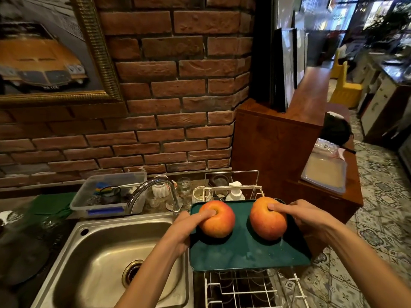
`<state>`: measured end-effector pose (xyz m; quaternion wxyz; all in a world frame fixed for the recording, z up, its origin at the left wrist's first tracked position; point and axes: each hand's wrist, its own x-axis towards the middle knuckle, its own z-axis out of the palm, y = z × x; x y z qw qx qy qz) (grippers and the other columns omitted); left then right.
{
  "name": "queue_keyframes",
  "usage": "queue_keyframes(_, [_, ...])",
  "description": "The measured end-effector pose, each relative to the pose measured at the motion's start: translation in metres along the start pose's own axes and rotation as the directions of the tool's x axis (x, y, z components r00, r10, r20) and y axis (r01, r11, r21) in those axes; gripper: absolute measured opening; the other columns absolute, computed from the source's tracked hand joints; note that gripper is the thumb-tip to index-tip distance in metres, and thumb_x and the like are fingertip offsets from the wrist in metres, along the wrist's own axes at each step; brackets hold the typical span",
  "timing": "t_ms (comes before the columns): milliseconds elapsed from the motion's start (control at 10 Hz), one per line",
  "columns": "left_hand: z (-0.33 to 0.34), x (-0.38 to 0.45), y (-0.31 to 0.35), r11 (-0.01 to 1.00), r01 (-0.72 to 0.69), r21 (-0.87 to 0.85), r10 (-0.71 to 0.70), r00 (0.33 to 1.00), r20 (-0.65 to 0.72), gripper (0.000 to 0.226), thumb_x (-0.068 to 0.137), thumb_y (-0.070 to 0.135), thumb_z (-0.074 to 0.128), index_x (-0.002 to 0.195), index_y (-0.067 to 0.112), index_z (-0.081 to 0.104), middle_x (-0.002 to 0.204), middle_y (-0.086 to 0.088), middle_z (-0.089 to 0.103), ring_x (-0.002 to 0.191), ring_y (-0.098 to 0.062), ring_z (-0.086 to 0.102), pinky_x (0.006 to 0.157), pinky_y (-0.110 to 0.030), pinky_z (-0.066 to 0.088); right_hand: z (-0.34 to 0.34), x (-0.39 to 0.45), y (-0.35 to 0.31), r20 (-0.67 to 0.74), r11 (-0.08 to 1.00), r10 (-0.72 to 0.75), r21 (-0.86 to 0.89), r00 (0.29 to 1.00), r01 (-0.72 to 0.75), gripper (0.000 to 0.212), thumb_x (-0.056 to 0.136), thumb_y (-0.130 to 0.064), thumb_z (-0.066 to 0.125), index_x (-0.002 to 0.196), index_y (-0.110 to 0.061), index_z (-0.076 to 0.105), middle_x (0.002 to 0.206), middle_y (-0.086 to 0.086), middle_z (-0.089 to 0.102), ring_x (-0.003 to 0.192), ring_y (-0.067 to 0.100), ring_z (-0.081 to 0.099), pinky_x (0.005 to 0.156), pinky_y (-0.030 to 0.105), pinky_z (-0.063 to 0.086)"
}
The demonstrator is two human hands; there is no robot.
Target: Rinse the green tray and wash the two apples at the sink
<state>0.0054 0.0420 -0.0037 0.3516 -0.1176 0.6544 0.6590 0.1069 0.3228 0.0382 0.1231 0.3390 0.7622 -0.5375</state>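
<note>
Single head-mounted wide-angle view: looks forward and down, close over the sink (pixel 106 245) and wire rack (pixel 244 290), facing the far brick wall (pixel 173 90).

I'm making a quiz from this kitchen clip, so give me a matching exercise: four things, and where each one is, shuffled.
Things:
1. green tray
2. left hand
3. tap
4. clear tub

Places:
A. arching over the sink
B. on the white wire rack
C. on the counter behind the sink
D. on the left apple

Pairs: 1-B, 2-D, 3-A, 4-C
</note>
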Motion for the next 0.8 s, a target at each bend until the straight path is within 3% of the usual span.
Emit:
queue_keyframes(100, [0.004, 0.003, -0.001, 1.000, -0.005, -0.005, 0.005, 1.000, 0.006, 0.079, 0.066, 0.030, 0.091, 0.124, 0.014, 0.041, 0.121, -0.012, 0.052, 0.105, -0.032, 0.063, 0.081, -0.042, 0.063, -0.003, 0.006, 0.006, -0.024, 1.000, -0.008, 0.024, 1.000, 0.009, 0.126, 0.042, -0.066, 0.081, 0.143, -0.001, 0.042, 0.124, 0.018, 0.056, 0.102, 0.033, 0.061, 0.065, 0.039, 0.050])
queue_keyframes(200, [0.002, 0.005, -0.001, 0.999, -0.012, -0.044, 0.013, 1.000, 0.013, 0.077, 0.068, 0.026, 0.090, 0.127, 0.010, 0.043, 0.122, -0.013, 0.052, 0.109, -0.031, 0.061, 0.088, -0.044, 0.060, -0.002, 0.007, 0.008, -0.030, 1.000, -0.009, 0.024, 0.999, 0.010, 0.128, 0.039, -0.069, 0.080, 0.142, -0.003, 0.043, 0.131, 0.018, 0.053, 0.104, 0.033, 0.060, 0.069, 0.042, 0.052])
queue_keyframes(300, [0.004, 0.002, 0.000, 1.000, 0.000, -0.020, 0.000, 1.000, 0.018, 0.085, 0.064, 0.030, 0.092, 0.129, 0.010, 0.041, 0.128, -0.014, 0.050, 0.108, -0.033, 0.062, 0.085, -0.044, 0.062, -0.001, 0.005, 0.008, -0.024, 0.999, -0.013, 0.033, 1.000, 0.013, 0.128, 0.036, -0.070, 0.080, 0.140, -0.004, 0.045, 0.131, 0.017, 0.054, 0.107, 0.034, 0.060, 0.088, 0.053, 0.054])
queue_keyframes(400, [0.007, -0.003, 0.004, 1.000, 0.012, 0.007, -0.012, 1.000, -0.013, 0.091, 0.061, 0.036, 0.093, 0.132, 0.013, 0.040, 0.132, -0.013, 0.049, 0.107, -0.033, 0.062, 0.080, -0.044, 0.062, 0.000, 0.000, 0.007, -0.011, 0.999, -0.005, 0.044, 1.000, 0.006, 0.131, 0.035, -0.070, 0.081, 0.141, -0.003, 0.044, 0.136, 0.018, 0.051, 0.115, 0.039, 0.056, 0.102, 0.060, 0.047])
queue_keyframes(500, [0.008, -0.006, 0.008, 0.994, -0.018, 0.103, 0.021, 0.999, -0.032, 0.102, 0.059, 0.046, 0.092, 0.139, 0.014, 0.037, 0.133, -0.013, 0.048, 0.110, -0.032, 0.059, 0.081, -0.043, 0.061, 0.000, -0.004, 0.006, -0.019, 0.998, -0.016, 0.061, 1.000, 0.017, 0.131, 0.037, -0.069, 0.082, 0.142, 0.000, 0.044, 0.138, 0.020, 0.051, 0.118, 0.039, 0.056, 0.103, 0.060, 0.047])
queue_keyframes(600, [0.002, -0.008, 0.010, 0.975, -0.074, 0.211, 0.085, 0.995, -0.047, 0.112, 0.059, 0.062, 0.085, 0.145, 0.010, 0.035, 0.137, -0.013, 0.047, 0.119, -0.033, 0.053, 0.092, -0.045, 0.056, 0.001, -0.014, 0.000, -0.078, 0.997, -0.060, 0.043, 0.995, 0.063, 0.129, 0.043, -0.070, 0.080, 0.145, -0.001, 0.041, 0.140, 0.019, 0.049, 0.121, 0.037, 0.054, 0.100, 0.054, 0.050])
queue_keyframes(700, [-0.010, -0.014, 0.016, 0.962, -0.120, 0.245, 0.130, 0.991, -0.023, 0.118, 0.062, 0.078, 0.070, 0.150, 0.009, 0.030, 0.149, -0.017, 0.045, 0.132, -0.040, 0.049, 0.109, -0.051, 0.045, 0.000, -0.019, -0.007, -0.134, 0.987, -0.129, 0.078, 0.983, 0.140, 0.116, 0.062, -0.067, 0.076, 0.151, -0.005, 0.035, 0.154, 0.016, 0.041, 0.137, 0.035, 0.043, 0.104, 0.049, 0.043])
queue_keyframes(800, [-0.026, -0.020, 0.022, 0.946, -0.229, 0.230, 0.250, 0.966, -0.066, 0.087, 0.084, 0.073, 0.053, 0.150, 0.018, 0.034, 0.152, -0.012, 0.044, 0.134, -0.034, 0.048, 0.109, -0.051, 0.042, 0.001, -0.026, -0.015, -0.198, 0.978, -0.184, 0.060, 0.963, 0.200, 0.093, 0.077, -0.069, 0.065, 0.148, -0.011, 0.045, 0.154, 0.011, 0.043, 0.140, 0.031, 0.041, 0.113, 0.052, 0.036])
